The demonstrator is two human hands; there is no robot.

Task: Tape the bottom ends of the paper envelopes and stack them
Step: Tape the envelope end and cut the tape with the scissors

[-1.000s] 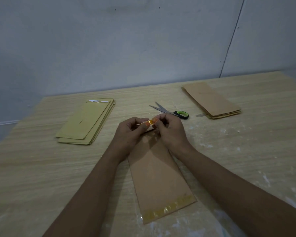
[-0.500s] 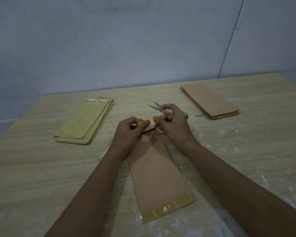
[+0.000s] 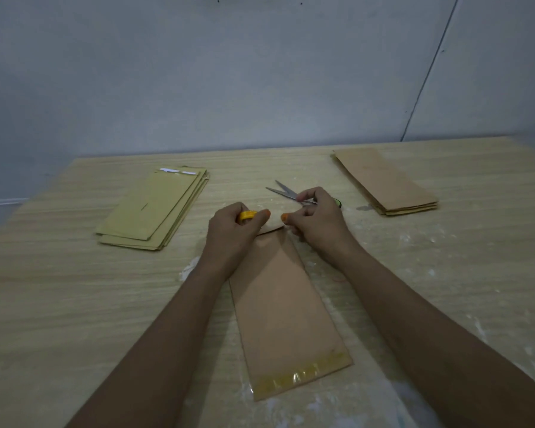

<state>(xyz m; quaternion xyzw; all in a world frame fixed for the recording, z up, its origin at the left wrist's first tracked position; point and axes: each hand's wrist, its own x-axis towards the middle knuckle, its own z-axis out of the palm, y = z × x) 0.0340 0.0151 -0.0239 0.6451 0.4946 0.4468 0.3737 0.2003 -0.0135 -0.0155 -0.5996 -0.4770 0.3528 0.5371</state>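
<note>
Head view: two hands (image 3: 232, 233), one envelope (image 3: 286, 310), two stacks (image 3: 155, 208), one scissors (image 3: 283, 191).

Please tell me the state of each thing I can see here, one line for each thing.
envelope: flat on the table, near end taped.
tape roll: held in the left hand.
scissors: blades open, on the table, right hand gripping them.
yellow stack: lying flat, left side.
brown stack: lying flat, right side.

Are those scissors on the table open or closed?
Open. The scissors have two blades spread apart in a narrow V, tips pointing left; the right hand covers the handles.
</note>
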